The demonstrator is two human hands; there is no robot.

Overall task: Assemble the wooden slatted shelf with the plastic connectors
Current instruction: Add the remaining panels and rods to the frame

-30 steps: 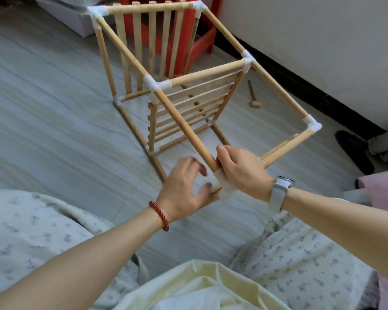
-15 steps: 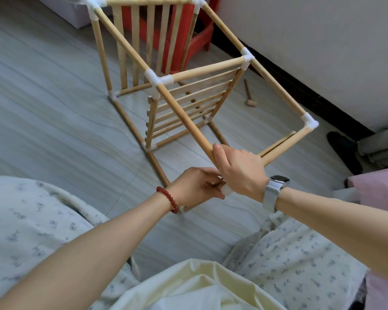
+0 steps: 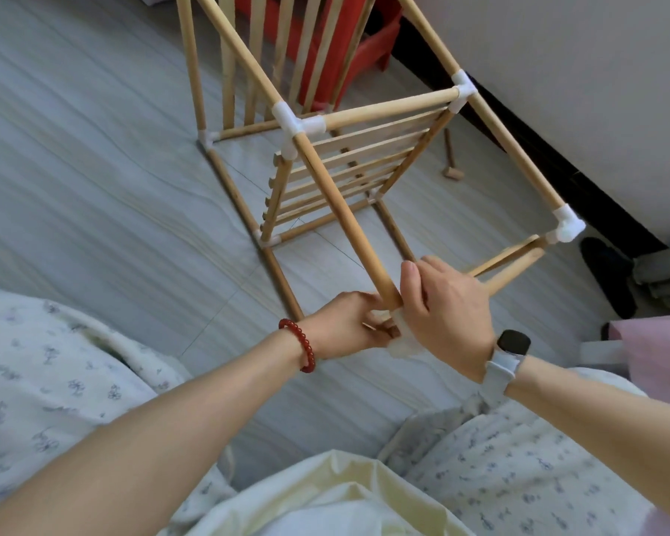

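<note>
The shelf frame point(image 3: 325, 156) stands on the floor point(image 3: 93, 168) in front of your knees, its near top corner between your hands. Your right hand point(image 3: 447, 307) is curled round the white corner connector point(image 3: 403, 344) and the end of the long top rod point(image 3: 341, 210). Your left hand point(image 3: 349, 323) pinches a short rod end point(image 3: 372, 326) just beside that connector, fingers pressed together.

Risks, as judged from this position: the rod end may enter the socket at a slant and jam, because the frame leans and the far corner connector point(image 3: 567, 226) carries the other rods loose. A hard push could spring the seated rod out of the middle connector point(image 3: 298, 123), or tip the whole frame towards the wall. Your fingertips sit close to the socket mouth and could be nipped as the joint closes.

The small mallet point(image 3: 450, 158) lies well apart, beyond the frame.

No brand, label or writing can be read on any part.
</note>
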